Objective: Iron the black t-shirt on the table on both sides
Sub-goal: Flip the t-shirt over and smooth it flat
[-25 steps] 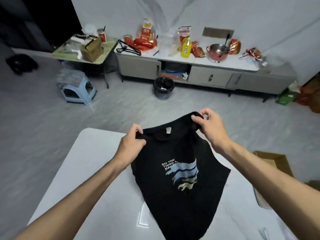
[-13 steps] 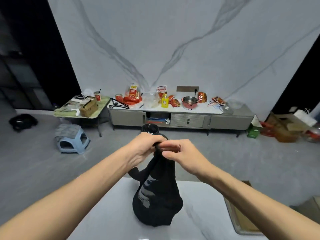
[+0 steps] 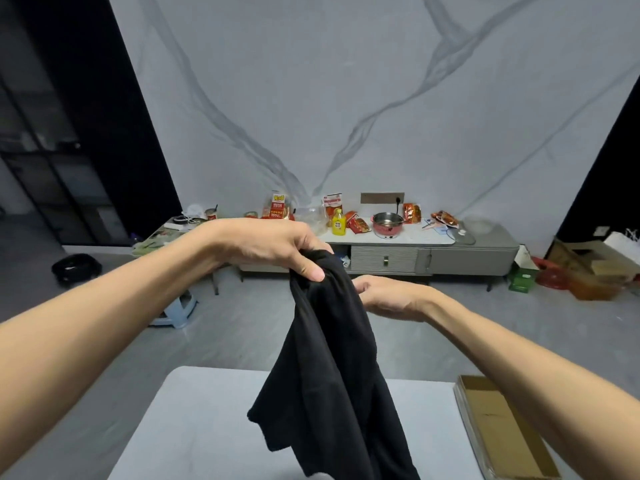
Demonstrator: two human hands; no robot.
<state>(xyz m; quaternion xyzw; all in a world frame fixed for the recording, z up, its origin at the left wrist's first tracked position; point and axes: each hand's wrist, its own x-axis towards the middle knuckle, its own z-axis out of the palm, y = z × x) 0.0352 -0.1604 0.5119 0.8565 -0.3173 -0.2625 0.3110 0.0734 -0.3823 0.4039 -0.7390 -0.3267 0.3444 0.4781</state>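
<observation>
The black t-shirt (image 3: 329, 375) hangs bunched in the air above the white table (image 3: 194, 431), its lower part draping down toward the tabletop. My left hand (image 3: 277, 245) grips the shirt's top edge from above, thumb pressed on the cloth. Just lower and to the right, my right hand (image 3: 388, 296) reaches to the shirt's side; its fingertips are hidden behind the fabric. The printed design is not visible. No iron is in view.
A flat cardboard box (image 3: 498, 427) lies by the table's right edge. Across grey floor stands a low cabinet (image 3: 433, 258) with snack bags and a pink pot (image 3: 388, 223). A blue stool (image 3: 176, 310) and a cluttered side table (image 3: 162, 233) are at left, boxes at far right.
The shirt went from spread by its shoulders to lifted and bunched. My hands came together, then the left rose and the right dropped lower. The print has turned out of sight.
</observation>
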